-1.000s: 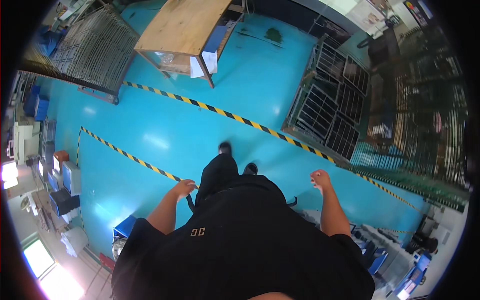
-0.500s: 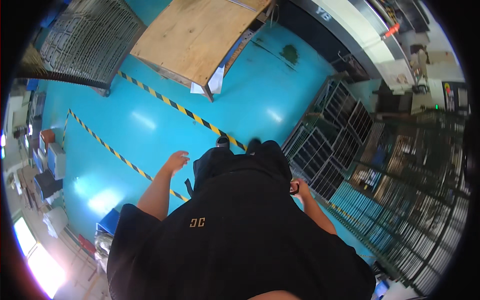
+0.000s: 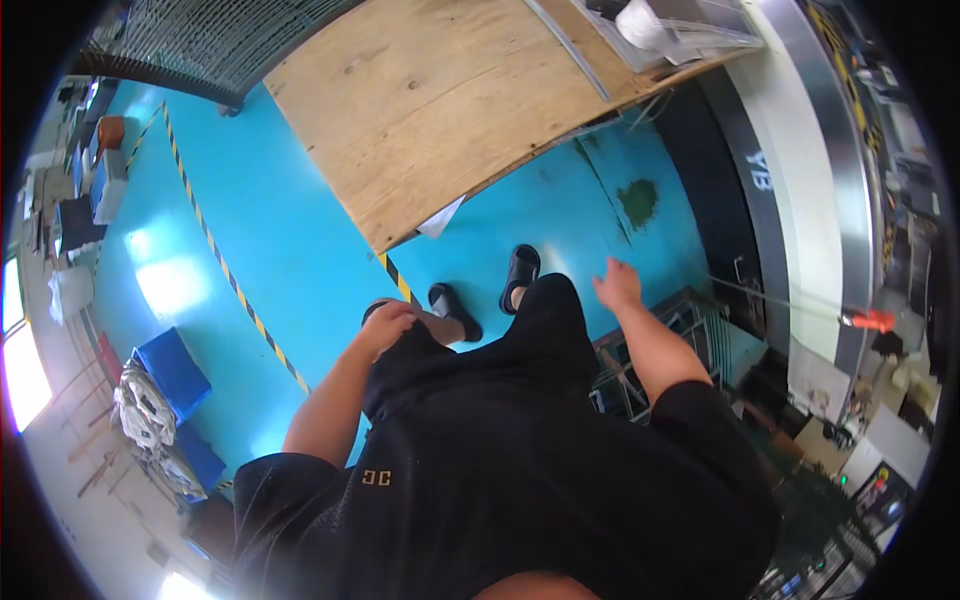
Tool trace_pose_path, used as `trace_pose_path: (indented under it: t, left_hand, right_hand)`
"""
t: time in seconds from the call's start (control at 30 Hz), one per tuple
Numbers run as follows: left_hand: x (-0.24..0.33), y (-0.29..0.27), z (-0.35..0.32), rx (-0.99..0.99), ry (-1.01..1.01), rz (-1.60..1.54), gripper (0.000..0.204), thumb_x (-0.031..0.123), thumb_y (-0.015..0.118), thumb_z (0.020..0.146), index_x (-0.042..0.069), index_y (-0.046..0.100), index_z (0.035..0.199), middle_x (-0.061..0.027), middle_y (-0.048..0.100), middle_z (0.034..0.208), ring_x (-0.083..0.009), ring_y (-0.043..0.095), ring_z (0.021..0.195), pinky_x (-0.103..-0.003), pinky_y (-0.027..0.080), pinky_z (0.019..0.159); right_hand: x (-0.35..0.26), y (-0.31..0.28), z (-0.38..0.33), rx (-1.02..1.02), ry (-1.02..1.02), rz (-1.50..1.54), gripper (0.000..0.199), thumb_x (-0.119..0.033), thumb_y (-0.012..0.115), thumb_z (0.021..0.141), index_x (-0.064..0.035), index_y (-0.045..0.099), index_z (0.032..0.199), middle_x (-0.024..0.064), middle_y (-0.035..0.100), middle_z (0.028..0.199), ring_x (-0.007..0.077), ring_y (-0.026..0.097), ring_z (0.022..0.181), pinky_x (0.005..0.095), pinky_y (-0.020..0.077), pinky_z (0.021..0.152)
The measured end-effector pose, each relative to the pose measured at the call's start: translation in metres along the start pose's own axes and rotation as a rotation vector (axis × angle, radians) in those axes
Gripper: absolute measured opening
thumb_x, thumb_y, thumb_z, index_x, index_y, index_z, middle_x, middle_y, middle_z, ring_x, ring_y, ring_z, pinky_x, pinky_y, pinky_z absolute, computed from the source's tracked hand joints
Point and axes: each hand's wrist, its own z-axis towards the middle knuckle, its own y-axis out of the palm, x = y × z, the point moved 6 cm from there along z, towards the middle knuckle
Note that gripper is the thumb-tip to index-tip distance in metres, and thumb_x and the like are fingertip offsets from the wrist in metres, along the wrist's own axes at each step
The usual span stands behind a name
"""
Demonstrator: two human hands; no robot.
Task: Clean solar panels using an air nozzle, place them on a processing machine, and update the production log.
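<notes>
The left hand (image 3: 388, 322) hangs loosely curled against the thigh of the black shorts (image 3: 480, 350), holding nothing. The right hand (image 3: 617, 285) is out at the person's side with fingers spread, also holding nothing, over the blue floor (image 3: 280, 250); the 2 hands are well apart. Just below and beside the right hand, at 4 o'clock from it, stands a wire cage crate (image 3: 650, 350), partly hidden by the forearm.

At 11 o'clock from the right hand, 2 black sandals (image 3: 521, 272) rest on the floor, one ahead of the other. Just beyond them, at 12 o'clock, the plywood worktop (image 3: 430, 110) fills the upper middle, a white sheet of paper (image 3: 440, 218) poking out under its near edge. On its far right corner sits a clear plastic tray (image 3: 680, 30) with a white lump inside.

A yellow-and-black hazard stripe (image 3: 225, 270) runs across the floor at 9 o'clock from the left hand. Blue bins (image 3: 175, 370) lie at 8 o'clock.
</notes>
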Motion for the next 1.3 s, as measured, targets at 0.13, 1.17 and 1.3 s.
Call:
trace_pose_path:
  t: [0.13, 1.17, 1.3]
  left_hand:
    - [-0.011, 0.030, 0.121, 0.070, 0.128, 0.061, 0.045, 0.021, 0.062, 0.086, 0.004, 0.054, 0.127, -0.0086, 0.065, 0.104, -0.0177, 0.060, 0.094, -0.031, 0.048, 0.080]
    - [0.082, 0.030, 0.269, 0.592, 1.115, -0.365, 0.012, 0.004, 0.058, 0.080, 0.003, 0.065, 0.090, -0.0032, 0.066, 0.088, -0.0159, 0.063, 0.080, -0.027, 0.049, 0.070]
    - [0.061, 0.066, 0.306, 0.546, 1.041, 0.632, 0.027, 0.012, 0.059, 0.069, 0.006, 0.066, 0.094, -0.0149, 0.066, 0.102, -0.0370, 0.061, 0.092, -0.044, 0.050, 0.079]
  right_hand:
    - [-0.114, 0.017, 0.163, 0.168, -0.295, 0.003, 0.066, -0.041, 0.072, 0.076, -0.0099, 0.048, 0.130, 0.0213, 0.053, 0.126, 0.0396, 0.049, 0.118, 0.0494, 0.0449, 0.094]
    - [-0.241, -0.026, 0.351, 0.554, -0.717, -0.083, 0.048, -0.037, 0.043, 0.096, -0.0102, 0.049, 0.135, 0.0174, 0.045, 0.141, 0.0340, 0.041, 0.130, 0.0451, 0.0323, 0.108]
    - [-0.186, -0.035, 0.386, 0.610, -0.687, -0.163, 0.048, -0.037, 0.044, 0.095, -0.0098, 0.050, 0.134, 0.0184, 0.047, 0.139, 0.0349, 0.043, 0.129, 0.0454, 0.0338, 0.107]
